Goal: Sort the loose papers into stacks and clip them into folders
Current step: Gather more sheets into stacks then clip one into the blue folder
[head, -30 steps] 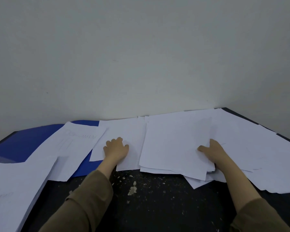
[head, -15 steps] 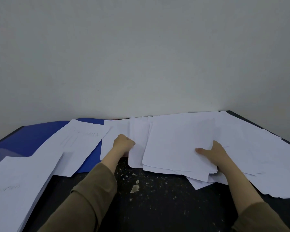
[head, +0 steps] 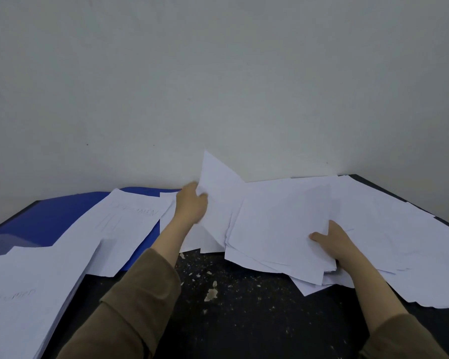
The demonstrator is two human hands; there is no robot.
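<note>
Nearest, at the left edge, a thick stack point(head: 24, 294) of white sheets lies squared up, its top page faintly pencilled, and it looks heavy enough to need a hand under it. Past it the dark table point(head: 244, 320) is speckled with pale crumbs. On the right, the right hand point(head: 340, 244) grips the near corner of a loose bundle point(head: 277, 229), thumb on top and fingers curled under; these sheets are thin, floppy and slick against each other, so I judge they will fan apart unless pinched firmly at a corner or edge. Further back, the left hand point(head: 192, 206) pinches one sheet point(head: 218, 182) by its edge and lifts it, and the paper curls up toward the wall. More papers point(head: 399, 229) sprawl to the right. Farthest left, a blue folder point(head: 62, 216) lies flat, a written page point(head: 130, 224) resting across it, unclipped; whether anything is filed inside I cannot tell.
</note>
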